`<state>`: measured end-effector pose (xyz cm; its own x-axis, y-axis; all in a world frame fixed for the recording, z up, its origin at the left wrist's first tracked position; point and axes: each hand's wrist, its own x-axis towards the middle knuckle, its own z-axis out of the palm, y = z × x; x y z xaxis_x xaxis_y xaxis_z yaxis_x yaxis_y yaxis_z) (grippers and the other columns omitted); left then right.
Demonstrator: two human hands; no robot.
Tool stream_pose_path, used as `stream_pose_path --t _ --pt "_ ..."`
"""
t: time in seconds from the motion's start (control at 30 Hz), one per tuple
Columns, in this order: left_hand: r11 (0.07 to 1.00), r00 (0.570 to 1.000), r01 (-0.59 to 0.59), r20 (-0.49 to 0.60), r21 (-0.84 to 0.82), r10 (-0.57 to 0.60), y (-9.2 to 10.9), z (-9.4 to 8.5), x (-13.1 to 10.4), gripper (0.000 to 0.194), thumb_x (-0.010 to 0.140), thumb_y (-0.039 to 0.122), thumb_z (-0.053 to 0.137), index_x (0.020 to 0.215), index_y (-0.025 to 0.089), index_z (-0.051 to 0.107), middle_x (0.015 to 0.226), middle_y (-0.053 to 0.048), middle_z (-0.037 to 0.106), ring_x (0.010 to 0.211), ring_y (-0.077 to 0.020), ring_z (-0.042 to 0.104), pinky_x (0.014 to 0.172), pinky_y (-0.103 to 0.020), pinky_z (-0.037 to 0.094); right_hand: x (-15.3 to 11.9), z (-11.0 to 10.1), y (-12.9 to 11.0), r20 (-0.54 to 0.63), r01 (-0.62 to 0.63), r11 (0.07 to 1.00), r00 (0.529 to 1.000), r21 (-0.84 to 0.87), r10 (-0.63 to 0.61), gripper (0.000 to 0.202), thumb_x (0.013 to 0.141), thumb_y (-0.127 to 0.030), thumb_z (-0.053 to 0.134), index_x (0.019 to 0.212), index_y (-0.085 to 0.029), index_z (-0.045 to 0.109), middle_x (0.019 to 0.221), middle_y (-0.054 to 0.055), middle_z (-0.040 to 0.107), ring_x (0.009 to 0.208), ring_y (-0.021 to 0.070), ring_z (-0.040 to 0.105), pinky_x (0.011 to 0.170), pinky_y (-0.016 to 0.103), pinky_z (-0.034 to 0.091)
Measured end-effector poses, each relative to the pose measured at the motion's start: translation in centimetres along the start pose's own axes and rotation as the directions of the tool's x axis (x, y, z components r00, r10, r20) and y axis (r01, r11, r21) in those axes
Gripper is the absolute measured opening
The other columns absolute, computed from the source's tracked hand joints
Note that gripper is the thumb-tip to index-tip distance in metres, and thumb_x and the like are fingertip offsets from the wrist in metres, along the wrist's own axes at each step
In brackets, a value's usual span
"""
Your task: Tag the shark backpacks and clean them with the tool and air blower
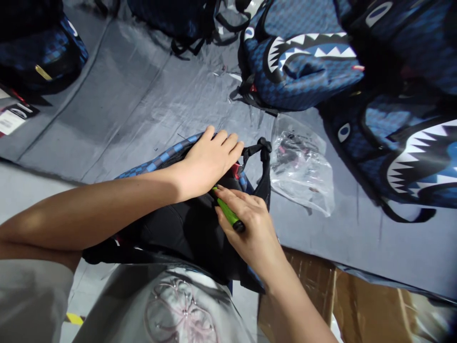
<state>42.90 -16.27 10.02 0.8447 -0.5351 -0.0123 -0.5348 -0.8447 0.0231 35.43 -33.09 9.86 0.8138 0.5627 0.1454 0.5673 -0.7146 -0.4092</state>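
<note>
A black backpack with blue checkered trim (193, 233) lies at the table's front edge, against my body. My left hand (212, 157) is closed over its upper edge, fingers bent over the far side. Beside a red piece at the bag's edge, my right hand (248, 216) grips a green handle with a black end (230, 215). The handle's other end points at the bag below my left hand. Its tip is hidden, so I cannot tell what kind of tool it is. A black strap (264, 174) loops out at the bag's right side.
A clear plastic bag (303, 166) lies right of my hands on the grey-covered table (124, 95). Shark-mouth backpacks (296, 71) are piled at the right. Another dark bag (46, 57) and a hang tag (16, 118) are at the left. Cardboard boxes (371, 300) stand below the table.
</note>
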Motion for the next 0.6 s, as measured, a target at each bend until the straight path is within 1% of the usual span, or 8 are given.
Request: stream_pose_path --t 0.07,0.2,0.3,0.4,0.47,0.53,0.6 --pt "1.000 1.000 -0.006 0.003 -0.002 0.006 -0.1 -0.1 -0.1 0.079 0.088 0.043 0.062 0.155 0.018 0.029 0.153 -0.015 0.039 0.134 -0.0354 0.039 0.112 -0.050 0.028 0.0 -0.2 0.0 0.011 -0.001 0.999 1.000 -0.034 0.002 0.026 0.091 -0.015 0.057 0.115 -0.020 0.065 0.110 0.009 0.074 0.097 0.0247 0.070 0.075 0.039 0.046" --pt "1.000 1.000 -0.005 0.012 -0.017 0.006 -0.1 -0.1 -0.1 0.080 0.088 0.044 0.061 0.156 0.021 0.025 0.154 -0.013 0.039 0.135 -0.0360 0.038 0.112 -0.051 0.027 0.1 -0.3 0.0 0.013 0.023 0.999 1.000 -0.033 -0.022 0.025 0.090 -0.013 0.057 0.113 -0.018 0.065 0.111 0.009 0.074 0.098 0.0242 0.070 0.075 0.038 0.044" --pt "1.000 1.000 -0.003 0.018 -0.019 0.003 0.0 -0.1 -0.1 0.081 0.087 0.041 0.062 0.156 0.019 0.025 0.155 -0.015 0.037 0.136 -0.0358 0.037 0.112 -0.050 0.027 0.2 -0.2 0.1 0.016 0.015 0.999 1.000 -0.038 -0.015 0.023 0.090 -0.014 0.058 0.111 -0.018 0.066 0.107 0.007 0.075 0.094 0.0231 0.071 0.074 0.038 0.044" --pt "1.000 0.999 -0.011 0.030 0.001 0.011 -0.1 -0.2 0.0 0.083 0.087 0.040 0.064 0.156 0.016 0.025 0.157 -0.017 0.033 0.137 -0.0351 0.037 0.113 -0.048 0.026 0.2 -0.2 0.1 0.012 -0.003 1.000 1.000 -0.007 0.003 0.024 0.089 -0.013 0.060 0.112 -0.017 0.066 0.109 0.008 0.075 0.097 0.0230 0.071 0.077 0.038 0.044" --pt "0.999 0.998 -0.033 0.054 0.012 0.032 -0.4 -0.6 -0.1 0.086 0.085 0.039 0.066 0.156 0.016 0.023 0.159 -0.017 0.029 0.138 -0.0350 0.035 0.113 -0.047 0.026 -0.1 -0.2 0.2 0.020 -0.035 0.999 0.999 0.005 0.035 0.024 0.089 -0.013 0.061 0.112 -0.016 0.067 0.104 0.007 0.076 0.092 0.0225 0.072 0.077 0.038 0.044" --pt "0.999 0.995 -0.037 0.098 0.014 0.035 -1.1 -1.2 -0.4 0.093 0.083 0.039 0.069 0.157 0.018 0.018 0.162 -0.017 0.022 0.142 -0.0371 0.030 0.113 -0.049 0.027 -0.5 -0.2 0.3 0.008 -0.063 0.998 0.998 0.010 0.063 0.025 0.088 -0.014 0.063 0.111 -0.017 0.068 0.101 0.006 0.077 0.088 0.0222 0.072 0.075 0.037 0.044" --pt "1.000 0.986 0.022 0.166 0.009 -0.024 -2.0 -2.1 -0.9 0.103 0.079 0.042 0.073 0.159 0.021 0.010 0.164 -0.017 0.015 0.144 -0.0411 0.025 0.111 -0.051 0.030 -0.8 0.1 0.2 -0.046 -0.054 0.998 0.997 0.039 0.055 0.024 0.088 -0.015 0.063 0.112 -0.017 0.068 0.105 0.006 0.076 0.091 0.0223 0.072 0.074 0.037 0.045"
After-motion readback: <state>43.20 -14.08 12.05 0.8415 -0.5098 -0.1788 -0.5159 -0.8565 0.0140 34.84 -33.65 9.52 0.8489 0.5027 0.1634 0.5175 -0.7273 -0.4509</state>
